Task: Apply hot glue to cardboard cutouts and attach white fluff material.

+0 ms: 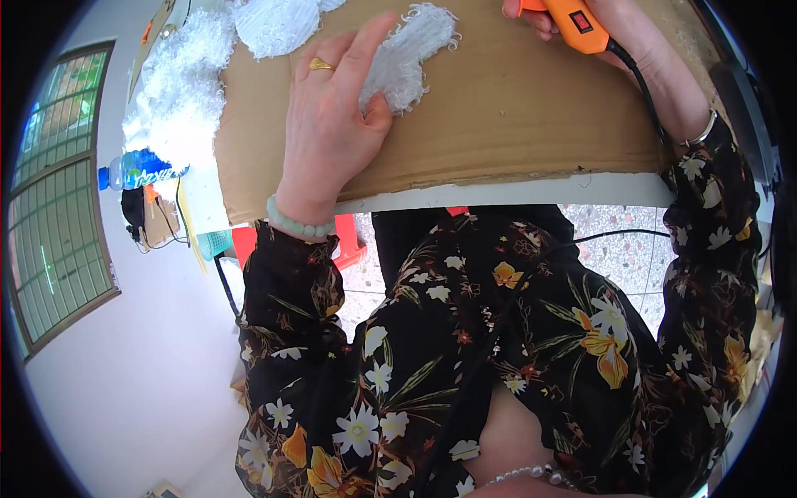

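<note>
On the brown cardboard (531,124) lies a white piece of fabric with frayed, fluffy edges (407,62). My left hand (332,124) rests at its left side, index finger stretched out and thumb beside the fabric's near end. Whether the fingers press on it is hard to see. At the upper right, my right hand (618,21) is closed around an orange corded hand tool (573,21) with a small rocker switch. The tool's front end lies beyond the upper edge of the picture.
A heap of white fluffy scraps (187,91) covers the table's left side, with another white piece (278,25) beside it. A bottle with a blue label (141,170) is at far left. The tool's black cord (643,83) runs down past my right forearm. Red plastic (349,241) shows below the table.
</note>
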The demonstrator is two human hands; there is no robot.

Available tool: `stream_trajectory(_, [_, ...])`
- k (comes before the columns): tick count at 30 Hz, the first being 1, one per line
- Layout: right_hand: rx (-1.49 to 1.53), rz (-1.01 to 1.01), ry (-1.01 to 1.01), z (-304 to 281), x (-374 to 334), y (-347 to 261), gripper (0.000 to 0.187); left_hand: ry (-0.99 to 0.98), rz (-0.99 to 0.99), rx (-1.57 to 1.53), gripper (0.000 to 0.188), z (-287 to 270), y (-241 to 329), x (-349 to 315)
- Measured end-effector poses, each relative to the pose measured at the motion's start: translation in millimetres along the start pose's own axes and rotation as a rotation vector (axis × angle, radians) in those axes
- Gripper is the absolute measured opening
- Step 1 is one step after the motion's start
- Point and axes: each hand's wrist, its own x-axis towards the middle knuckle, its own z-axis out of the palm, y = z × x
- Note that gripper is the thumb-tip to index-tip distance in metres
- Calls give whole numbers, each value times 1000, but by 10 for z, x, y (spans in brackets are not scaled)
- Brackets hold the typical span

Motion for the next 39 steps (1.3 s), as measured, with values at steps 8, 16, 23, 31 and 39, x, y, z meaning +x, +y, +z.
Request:
stream_trajectory(8, [-121,50,93,259,-94,-201,40,-109,56,72,80,-72,-27,27])
stream_trajectory(16, [-217,79,153,500,-65,-174,44,70,-46,10,78,-83,-43,-186])
stream_trajectory(23, [-225,143,278,396,-240,-276,43,-75,32,61,79,-23,-44,-22])
stream_trajectory(31, [-253,73,206,359,-220,-252,39,49,-87,-33,81,-27,12,-70])
stream_trajectory(39, [-70,-26,-10,-53,-84,16,38,216,-413,-418,59,-120,131,114])
